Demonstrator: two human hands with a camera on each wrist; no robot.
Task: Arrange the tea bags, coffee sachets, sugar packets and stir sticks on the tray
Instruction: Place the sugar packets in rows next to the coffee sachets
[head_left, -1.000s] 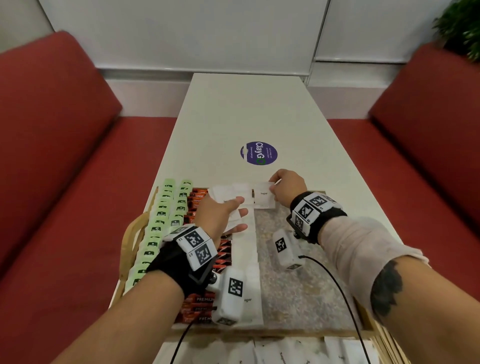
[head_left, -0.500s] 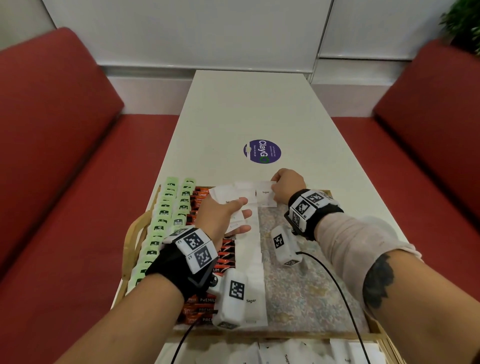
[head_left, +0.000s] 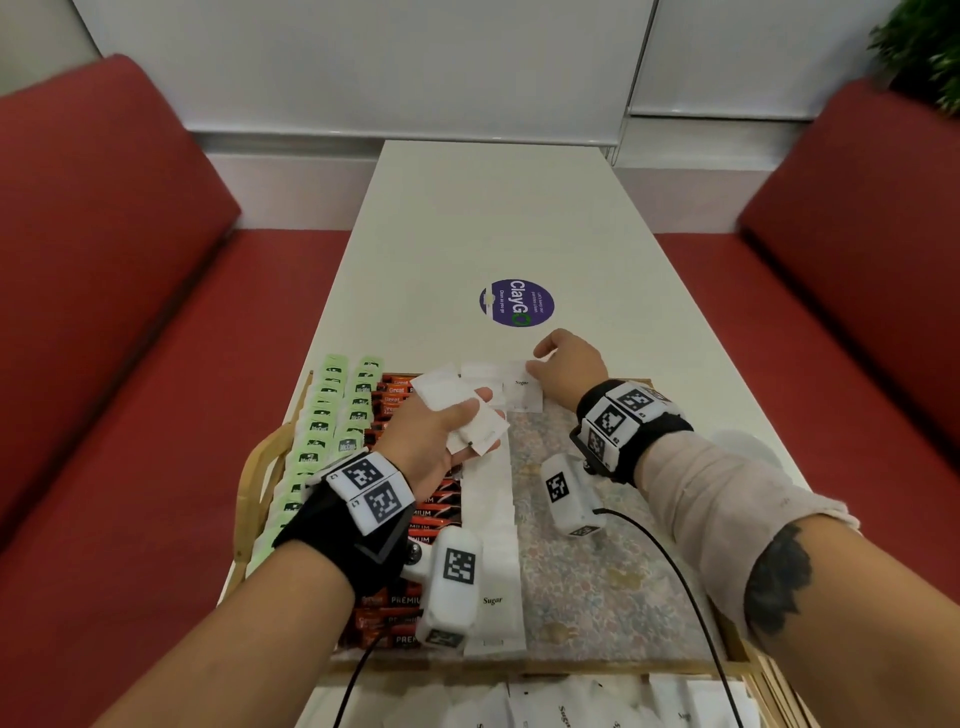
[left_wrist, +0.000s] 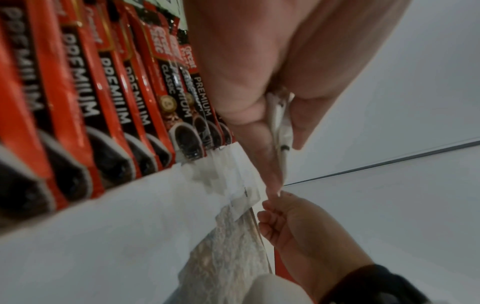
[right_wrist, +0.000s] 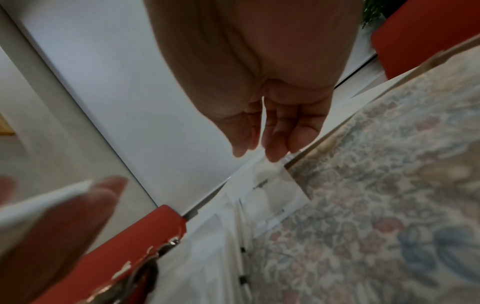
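On the white table (head_left: 493, 218) sits a wooden tray (head_left: 249, 488) with a floral liner, just short of a purple round sticker (head_left: 517, 302) reading "ClayGo". Green tea bags (head_left: 332, 415) line its left side, then red coffee sachets (left_wrist: 111, 86) printed "PREMIUM" and "CLASSIC", then a row of white packets (head_left: 493, 545) marked "Sugar". The left hand (head_left: 436, 436) grips a small fan of sugar packets (head_left: 462, 410) between thumb and fingers. The right hand (head_left: 569, 366), fingers bent down, touches the far edge of one "Sugar" packet (head_left: 522, 392) lying at the tray's far end.
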